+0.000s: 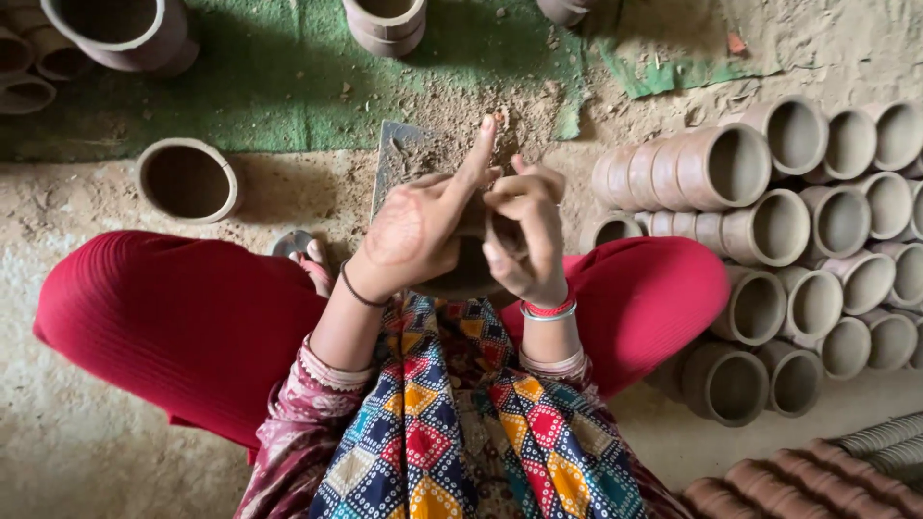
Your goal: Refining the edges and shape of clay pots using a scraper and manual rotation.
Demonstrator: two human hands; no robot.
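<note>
Both hands, left hand [413, 231] and right hand [524, 231], grip one clay cup [468, 274], probably trimming its rim; next needs gentle turning.

clay cups [769, 231]: matt, unglazed (dusty) | mat [279, 86]: rough green cloth

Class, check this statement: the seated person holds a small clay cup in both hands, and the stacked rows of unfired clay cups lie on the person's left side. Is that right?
Not quite. The head view shows the stacked clay cups on the person's right side, not the left. The rest stands: the left hand and right hand hold a small clay cup between them.
</note>
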